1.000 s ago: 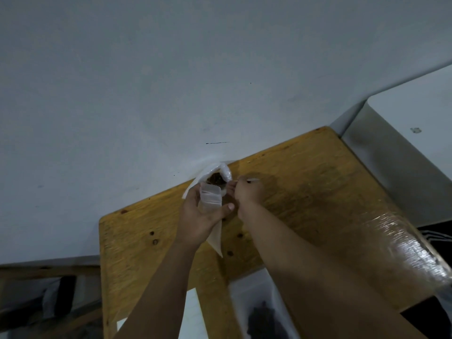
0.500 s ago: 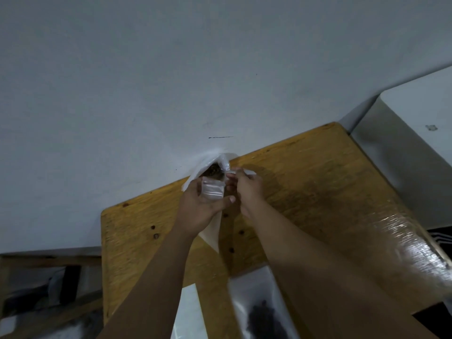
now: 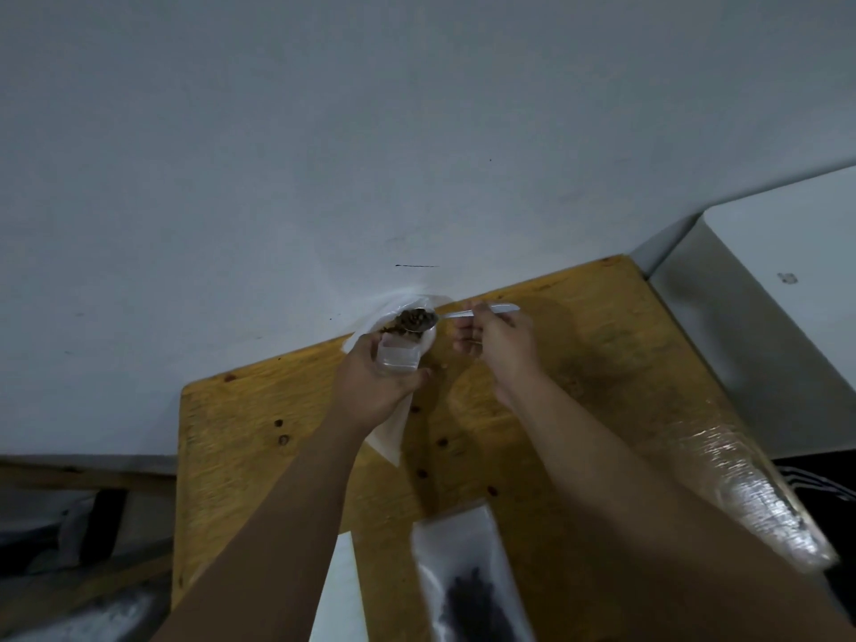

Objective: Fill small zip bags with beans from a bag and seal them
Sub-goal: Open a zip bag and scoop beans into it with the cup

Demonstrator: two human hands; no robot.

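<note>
Since last check right hand, pinching the spoon, has raised beans clear of the bean bag, just above the small zip bag gripped in left hand at the far counter edge; pour likely next.

Pretty dim in here, everything's got a grey-blue cast. The wall is flat and evenly lit. The right hand throws a soft shadow rightward on the table. Plastic wrap on the table's right edge catches glare. The bag at the bottom looks smeary.
</note>
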